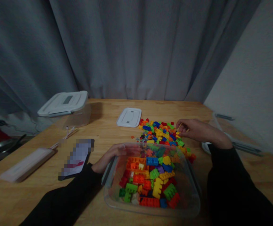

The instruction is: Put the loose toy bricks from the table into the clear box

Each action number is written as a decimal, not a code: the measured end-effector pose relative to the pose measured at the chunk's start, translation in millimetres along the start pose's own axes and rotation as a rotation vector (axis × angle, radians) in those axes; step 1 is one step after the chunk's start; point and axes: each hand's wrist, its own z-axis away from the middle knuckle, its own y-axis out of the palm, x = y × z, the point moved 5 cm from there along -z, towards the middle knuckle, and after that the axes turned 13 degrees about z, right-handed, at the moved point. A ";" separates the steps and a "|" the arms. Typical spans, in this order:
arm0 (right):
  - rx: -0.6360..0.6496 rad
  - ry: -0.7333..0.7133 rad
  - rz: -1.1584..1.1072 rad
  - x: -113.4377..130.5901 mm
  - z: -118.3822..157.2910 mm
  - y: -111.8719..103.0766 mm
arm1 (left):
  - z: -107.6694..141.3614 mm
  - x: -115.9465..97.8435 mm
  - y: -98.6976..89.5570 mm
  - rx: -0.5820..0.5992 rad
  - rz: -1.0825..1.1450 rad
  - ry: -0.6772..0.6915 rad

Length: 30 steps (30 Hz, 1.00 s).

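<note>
A clear plastic box [151, 179] sits near the table's front edge, filled with large colourful interlocking bricks. My left hand [109, 157] grips the box's near-left rim, with its fingers over the corner. A loose pile of small multicoloured bricks [160, 135] lies just behind the box, spilling toward its far right corner. My right hand [194, 130] hangs over the pile's right side, with its thumb and fingers pinching a small yellow brick [180, 126]. The box's front wall partly blurs the bricks inside.
A white lid [129, 117] lies behind the pile. At back left stands a clear tub [77, 116] with a white lid [63, 103] on top. A pale flat case [26, 164] and a blurred dark-edged card [76, 158] lie at left. A grey curtain and wall border the table.
</note>
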 end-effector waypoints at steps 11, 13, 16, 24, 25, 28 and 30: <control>-0.035 -0.155 -0.044 49.4 22.7 -12.8 | -0.1 4.2 -6.1 -0.024 -0.022 0.010; -0.013 -0.170 -0.058 59.0 26.4 -12.9 | -0.4 3.9 -6.2 -0.029 -0.016 0.008; 0.003 -0.203 -0.073 70.6 31.4 -12.9 | -0.7 3.2 -5.6 -0.024 -0.014 -0.004; 0.111 -0.298 -0.107 93.0 43.3 -8.0 | -0.7 2.3 -4.9 -0.005 -0.007 -0.017; 0.129 -0.306 -0.105 95.8 44.5 -7.0 | -0.7 2.4 -5.1 -0.008 -0.010 -0.020; 0.172 -0.367 -0.103 103.8 48.0 -2.8 | -0.6 1.4 -4.6 -0.011 -0.008 -0.011; 0.181 -0.421 -0.082 107.6 49.6 1.5 | -0.5 0.5 -3.7 -0.019 -0.008 -0.005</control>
